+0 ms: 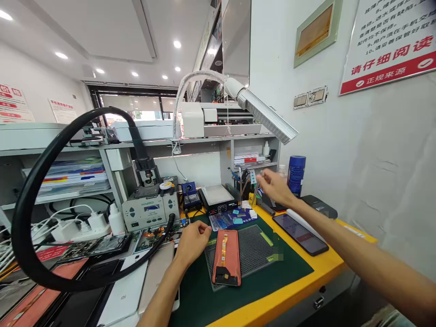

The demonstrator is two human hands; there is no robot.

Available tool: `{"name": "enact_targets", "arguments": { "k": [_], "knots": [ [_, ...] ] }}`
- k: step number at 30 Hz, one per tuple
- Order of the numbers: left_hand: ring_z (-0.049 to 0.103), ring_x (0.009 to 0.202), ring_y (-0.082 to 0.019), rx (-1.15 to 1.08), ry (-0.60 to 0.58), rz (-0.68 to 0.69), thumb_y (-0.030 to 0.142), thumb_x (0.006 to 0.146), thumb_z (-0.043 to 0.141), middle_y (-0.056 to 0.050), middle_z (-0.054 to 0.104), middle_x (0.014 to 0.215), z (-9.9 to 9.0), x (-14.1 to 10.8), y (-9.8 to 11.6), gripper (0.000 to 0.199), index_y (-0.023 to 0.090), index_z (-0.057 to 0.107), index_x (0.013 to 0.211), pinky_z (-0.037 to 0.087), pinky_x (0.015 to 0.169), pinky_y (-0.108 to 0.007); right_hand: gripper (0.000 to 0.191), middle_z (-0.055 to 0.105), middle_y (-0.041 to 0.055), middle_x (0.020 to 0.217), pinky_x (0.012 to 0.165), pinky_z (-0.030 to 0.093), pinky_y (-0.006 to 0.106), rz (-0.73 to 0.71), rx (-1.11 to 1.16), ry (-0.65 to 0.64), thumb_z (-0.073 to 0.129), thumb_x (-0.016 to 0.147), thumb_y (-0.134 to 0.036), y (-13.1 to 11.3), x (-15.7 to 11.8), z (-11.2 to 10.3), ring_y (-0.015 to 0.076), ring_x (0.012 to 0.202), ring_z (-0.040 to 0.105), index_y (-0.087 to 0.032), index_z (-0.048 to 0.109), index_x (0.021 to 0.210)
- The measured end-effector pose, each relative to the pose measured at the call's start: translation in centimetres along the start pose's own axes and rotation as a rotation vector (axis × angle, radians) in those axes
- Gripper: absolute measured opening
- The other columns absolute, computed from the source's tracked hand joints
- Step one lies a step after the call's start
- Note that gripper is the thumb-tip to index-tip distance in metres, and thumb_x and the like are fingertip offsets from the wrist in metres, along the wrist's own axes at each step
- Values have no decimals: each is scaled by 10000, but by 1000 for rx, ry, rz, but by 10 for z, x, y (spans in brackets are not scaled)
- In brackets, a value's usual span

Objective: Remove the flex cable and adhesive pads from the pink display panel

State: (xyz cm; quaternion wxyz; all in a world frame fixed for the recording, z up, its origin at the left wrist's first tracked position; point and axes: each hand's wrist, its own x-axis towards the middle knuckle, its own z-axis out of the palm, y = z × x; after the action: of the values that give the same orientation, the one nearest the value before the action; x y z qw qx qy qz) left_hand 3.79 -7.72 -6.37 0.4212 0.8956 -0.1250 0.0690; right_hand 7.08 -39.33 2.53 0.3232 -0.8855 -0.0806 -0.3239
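Observation:
My left hand hovers just left of a phone screen panel, thumb and fingertips drawn together; anything between them is too small to make out. The panel lies with its reddish back up, showing an orange flex cable and a black lower end. It rests on a grey perforated pad over a dark green mat. Farther back, my right hand reaches to the tool holder. Its fingers pinch the upper end of a slim metal tool, apparently tweezers, pointing downward.
A dark phone lies on the right of the yellow bench. A thick black hose loops across the left, over several phones. Behind stand a grey soldering station, a hot plate and a blue can. A lamp hangs above.

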Motion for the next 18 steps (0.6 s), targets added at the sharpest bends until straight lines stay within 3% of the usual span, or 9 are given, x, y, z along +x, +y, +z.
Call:
{"name": "enact_targets", "arguments": {
  "k": [4,8,11,14,18],
  "knots": [
    [658,720,-230,46,-84,-22,480,849,660,-55,715,768,4,-7,6,319,165,687,894,414,626,-307,224,684,45,1010,728,587,333,-78,-50,-162,613,1018,-350,10,-55,36,161,804,674,-147,656,1103],
    [686,761,-318,100,-149,-23,572,701,735,-90,731,792,4,-20,17,522,180,686,1042,353,576,-305,225,686,50,1026,743,590,344,-93,-81,-242,619,1015,-345,16,-75,65,167,821,678,-146,654,1115],
    [693,841,-384,141,-153,-45,561,593,804,-149,737,894,10,-28,28,603,182,670,1042,359,610,-318,237,686,54,1040,756,591,355,-93,-93,-277,624,1012,-349,19,-79,71,175,840,682,-145,653,1128],
    [678,895,-440,160,-130,-82,513,524,845,-188,724,914,17,-30,37,545,198,647,922,363,648,-339,237,686,53,1036,751,592,351,-85,-99,-299,615,1017,-350,23,-81,68,172,833,682,-145,651,1130],
    [670,798,-360,74,-134,-131,395,517,849,-103,698,780,21,-25,38,405,227,605,793,355,615,-313,240,686,54,1044,757,592,356,-79,-106,-325,616,1017,-349,28,-84,64,176,843,683,-143,650,1136]
  ]
}}
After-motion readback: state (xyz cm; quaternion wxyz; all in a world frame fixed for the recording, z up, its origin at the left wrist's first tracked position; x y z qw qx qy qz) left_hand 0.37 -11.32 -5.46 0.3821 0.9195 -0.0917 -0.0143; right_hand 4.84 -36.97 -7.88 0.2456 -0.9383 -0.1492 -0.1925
